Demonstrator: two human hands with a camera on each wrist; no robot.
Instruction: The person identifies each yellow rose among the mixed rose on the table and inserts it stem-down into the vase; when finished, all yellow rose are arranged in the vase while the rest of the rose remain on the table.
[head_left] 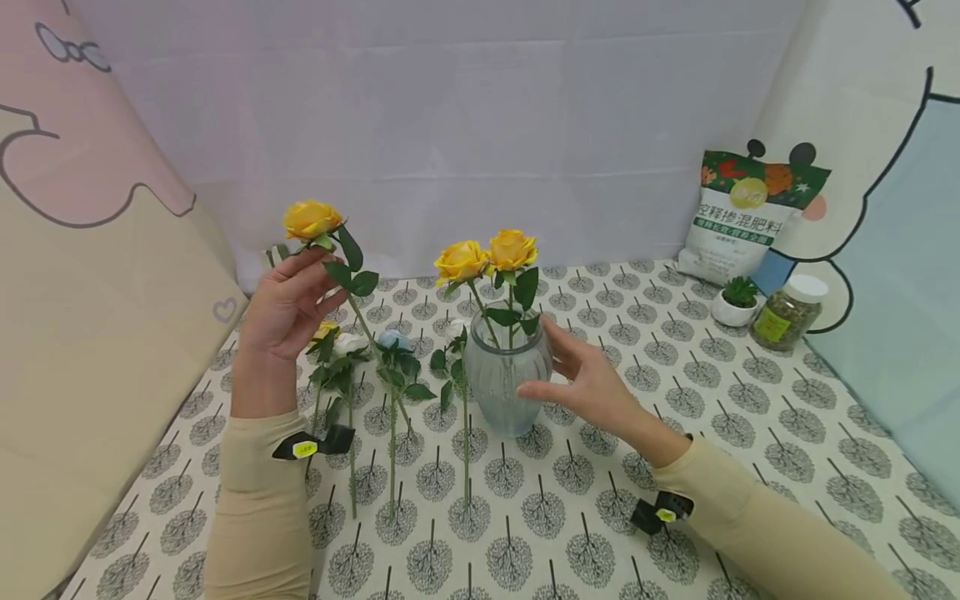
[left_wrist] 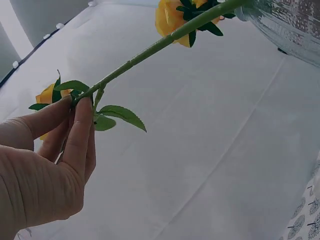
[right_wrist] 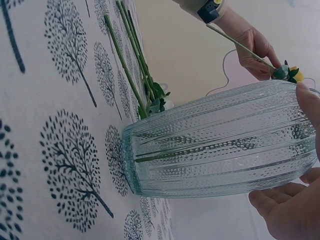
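A ribbed glass vase (head_left: 489,396) stands upright on the surface (head_left: 547,546), two yellow roses (head_left: 462,262) leaning out over its rim. At its three o'clock the right hand (head_left: 588,383) holds the vase wall, thumb and fingers spread wide around opposite sides. Toward ten o'clock the left hand (head_left: 288,304) pinches a third yellow rose (head_left: 311,220) just below the bloom, fingertips together; its stem slants toward five o'clock, the lower end hanging free in the air, apart from the vase.

Room is tightest at the vase's nine o'clock, where a white rose (head_left: 457,330) lies just beside the glass; a blue rose (head_left: 393,339), another white rose (head_left: 349,343) and a yellow rose lying flat (head_left: 326,331) follow farther out. Patterned cloth stretches broadly at six o'clock. The surface's far edge meets a pale curtain (head_left: 450,108) at twelve. Toward two o'clock, well apart, stand a printed bag (head_left: 735,229), a potted succulent (head_left: 735,308) and a white-lidded jar (head_left: 787,317).
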